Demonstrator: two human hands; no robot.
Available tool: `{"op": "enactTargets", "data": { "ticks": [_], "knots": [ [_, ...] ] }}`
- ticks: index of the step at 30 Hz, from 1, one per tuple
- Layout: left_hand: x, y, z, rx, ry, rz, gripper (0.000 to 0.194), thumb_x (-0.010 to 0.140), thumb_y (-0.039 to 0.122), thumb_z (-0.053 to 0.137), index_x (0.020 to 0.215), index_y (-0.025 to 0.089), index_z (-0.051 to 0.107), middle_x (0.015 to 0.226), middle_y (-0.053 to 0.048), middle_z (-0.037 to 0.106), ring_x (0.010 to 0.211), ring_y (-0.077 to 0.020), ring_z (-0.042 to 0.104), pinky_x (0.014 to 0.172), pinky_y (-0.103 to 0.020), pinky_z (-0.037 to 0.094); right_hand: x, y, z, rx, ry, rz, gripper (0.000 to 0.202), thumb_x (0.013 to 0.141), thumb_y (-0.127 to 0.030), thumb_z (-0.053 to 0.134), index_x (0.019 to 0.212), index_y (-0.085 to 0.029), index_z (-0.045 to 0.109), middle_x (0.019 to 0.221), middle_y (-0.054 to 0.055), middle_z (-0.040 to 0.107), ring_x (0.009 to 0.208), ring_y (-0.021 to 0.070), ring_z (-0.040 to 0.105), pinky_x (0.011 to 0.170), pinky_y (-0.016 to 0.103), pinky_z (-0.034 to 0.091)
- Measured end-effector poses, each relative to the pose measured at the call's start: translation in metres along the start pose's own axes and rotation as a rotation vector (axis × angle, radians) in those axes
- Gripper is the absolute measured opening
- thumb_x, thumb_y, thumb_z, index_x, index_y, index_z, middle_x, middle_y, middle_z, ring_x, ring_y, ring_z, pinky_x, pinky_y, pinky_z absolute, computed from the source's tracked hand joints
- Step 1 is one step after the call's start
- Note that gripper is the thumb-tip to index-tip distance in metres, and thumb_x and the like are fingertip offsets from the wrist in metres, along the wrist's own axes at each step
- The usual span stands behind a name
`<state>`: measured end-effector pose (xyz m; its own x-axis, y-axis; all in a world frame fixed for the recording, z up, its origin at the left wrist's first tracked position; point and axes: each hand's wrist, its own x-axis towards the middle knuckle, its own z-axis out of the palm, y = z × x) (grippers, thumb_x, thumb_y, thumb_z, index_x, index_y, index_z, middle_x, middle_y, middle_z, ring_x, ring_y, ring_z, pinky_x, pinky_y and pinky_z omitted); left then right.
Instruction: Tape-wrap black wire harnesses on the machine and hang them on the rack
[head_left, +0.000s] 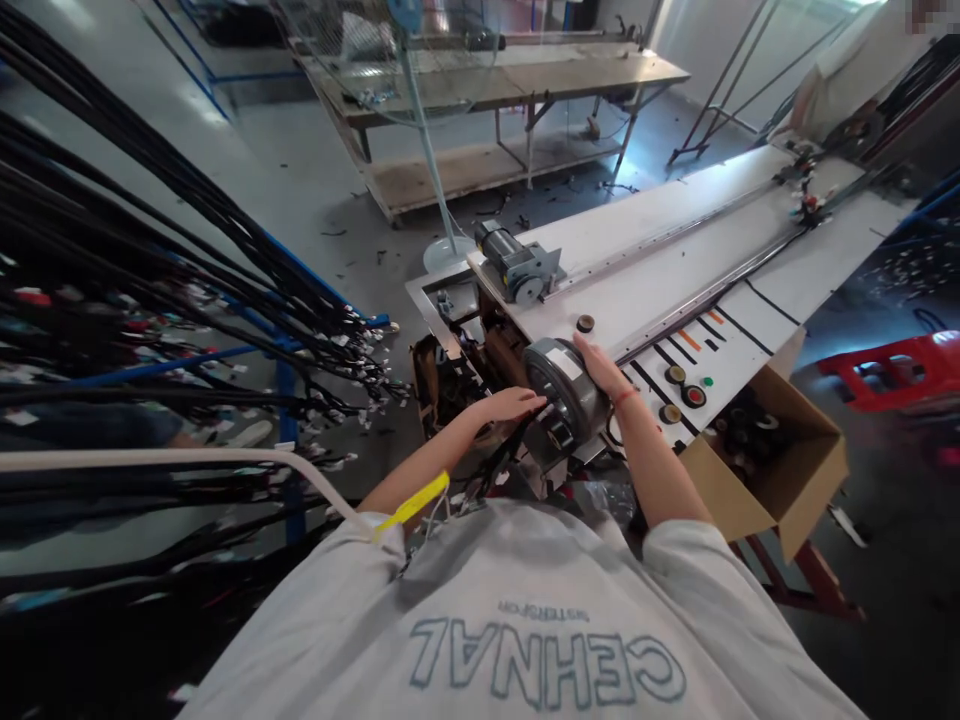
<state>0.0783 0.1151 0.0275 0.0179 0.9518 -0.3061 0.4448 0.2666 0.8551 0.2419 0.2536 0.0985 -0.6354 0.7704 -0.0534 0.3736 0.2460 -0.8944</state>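
A round grey machine head (576, 385) with a pale label stands at the near left end of the long white table. Along its upper right side rests my right hand (598, 366), the fingers partly hidden behind the housing. My left hand (514, 403) reaches toward the machine's lower left side, fingers stretched out and nearly flat, with dark cables just below it. A small tape roll (584, 323) lies beyond the machine. Farther back sits a motor unit (517, 265) at the table's left edge.
Bundles of black cables (247, 250) hang at the left. An open cardboard box (795, 465) stands at the right, near several tape rolls and strips on the white table (637, 260). A person's arm (814, 95) shows at the far end. A fan stands beyond.
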Motion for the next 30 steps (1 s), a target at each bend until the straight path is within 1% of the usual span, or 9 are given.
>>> {"op": "enactTargets", "data": {
  "ticks": [3, 6, 9, 11, 15, 18, 23, 26, 30],
  "knots": [
    [-0.007, 0.018, 0.003, 0.397, 0.013, 0.038, 0.03, 0.079, 0.049, 0.068, 0.081, 0.019, 0.068, 0.074, -0.005, 0.07, 0.068, -0.0198, 0.063, 0.06, -0.024, 0.04, -0.06, 0.034, -0.005, -0.25, 0.23, 0.12, 0.057, 0.098, -0.054, 0.024, 0.091, -0.016, 0.066, 0.089, 0.007, 0.067, 0.091, 0.0238, 0.061, 0.086, 0.034, 0.047],
    [-0.015, 0.034, -0.01, 0.651, 0.068, 0.002, 0.028, 0.083, 0.046, 0.065, 0.086, 0.018, 0.069, 0.079, -0.009, 0.071, 0.073, -0.0226, 0.065, 0.061, -0.025, 0.039, -0.11, 0.071, -0.009, -0.645, 0.378, 0.433, 0.031, 0.088, -0.037, 0.053, 0.102, -0.012, 0.064, 0.106, 0.016, 0.064, 0.101, 0.0297, 0.06, 0.087, 0.038, 0.046],
    [-0.017, 0.043, -0.039, 0.711, 0.079, -0.065, 0.032, 0.086, 0.05, 0.06, 0.092, 0.02, 0.069, 0.08, -0.006, 0.072, 0.078, -0.0211, 0.067, 0.062, -0.023, 0.041, -0.138, 0.096, -0.02, -0.696, 0.214, 0.733, 0.026, 0.074, -0.024, 0.065, 0.096, -0.01, 0.064, 0.101, 0.019, 0.065, 0.1, 0.0327, 0.062, 0.084, 0.039, 0.048],
    [-0.016, 0.044, -0.056, 0.714, 0.064, -0.113, 0.033, 0.087, 0.05, 0.057, 0.097, 0.021, 0.068, 0.08, -0.003, 0.073, 0.081, -0.0195, 0.067, 0.063, -0.022, 0.042, -0.152, 0.099, -0.029, -0.452, 0.071, 0.755, 0.019, 0.072, -0.026, 0.066, 0.086, -0.013, 0.064, 0.088, 0.014, 0.066, 0.093, 0.0309, 0.064, 0.082, 0.038, 0.049],
    [-0.014, 0.032, -0.065, 0.68, 0.042, -0.138, 0.032, 0.091, 0.045, 0.055, 0.106, 0.02, 0.068, 0.091, -0.004, 0.074, 0.088, -0.0187, 0.068, 0.064, -0.022, 0.044, -0.188, 0.066, -0.026, 0.25, -0.161, 0.434, 0.035, 0.067, -0.042, 0.074, 0.088, -0.016, 0.064, 0.093, 0.011, 0.068, 0.091, 0.0286, 0.064, 0.083, 0.039, 0.051],
    [-0.017, 0.024, -0.058, 0.652, 0.058, -0.112, 0.033, 0.091, 0.042, 0.057, 0.111, 0.019, 0.067, 0.1, -0.006, 0.074, 0.091, -0.0194, 0.068, 0.069, -0.023, 0.047, -0.202, 0.023, 0.009, 0.522, -0.405, 0.271, 0.051, 0.068, -0.057, 0.076, 0.1, -0.019, 0.067, 0.108, 0.014, 0.067, 0.101, 0.0295, 0.062, 0.088, 0.04, 0.05],
    [-0.027, 0.03, -0.055, 0.667, 0.104, -0.071, 0.03, 0.093, 0.04, 0.054, 0.111, 0.02, 0.067, 0.098, -0.005, 0.074, 0.09, -0.0211, 0.069, 0.072, -0.026, 0.049, -0.138, -0.02, 0.092, 0.869, -0.733, 0.474, 0.076, 0.075, -0.089, 0.039, 0.079, -0.018, 0.066, 0.084, 0.014, 0.068, 0.084, 0.0275, 0.067, 0.07, 0.038, 0.053],
    [-0.029, 0.035, -0.061, 0.745, 0.093, -0.073, 0.029, 0.095, 0.039, 0.051, 0.111, 0.02, 0.066, 0.097, -0.006, 0.074, 0.092, -0.0219, 0.069, 0.075, -0.027, 0.05, -0.107, -0.031, 0.109, 0.78, -0.587, 0.633, 0.073, 0.086, -0.082, 0.026, 0.061, -0.019, 0.053, 0.058, 0.01, 0.06, 0.054, 0.0172, 0.059, 0.047, 0.024, 0.043],
    [-0.019, 0.028, -0.057, 0.885, -0.008, -0.073, 0.029, 0.098, 0.03, 0.044, 0.111, 0.014, 0.064, 0.096, -0.014, 0.072, 0.093, -0.0267, 0.07, 0.078, -0.032, 0.053, -0.15, -0.03, 0.072, 0.706, -0.492, 0.506, 0.068, 0.087, -0.081, 0.027, 0.058, -0.022, 0.044, 0.049, 0.006, 0.057, 0.033, 0.0107, 0.042, 0.035, 0.021, 0.027]
  ]
}}
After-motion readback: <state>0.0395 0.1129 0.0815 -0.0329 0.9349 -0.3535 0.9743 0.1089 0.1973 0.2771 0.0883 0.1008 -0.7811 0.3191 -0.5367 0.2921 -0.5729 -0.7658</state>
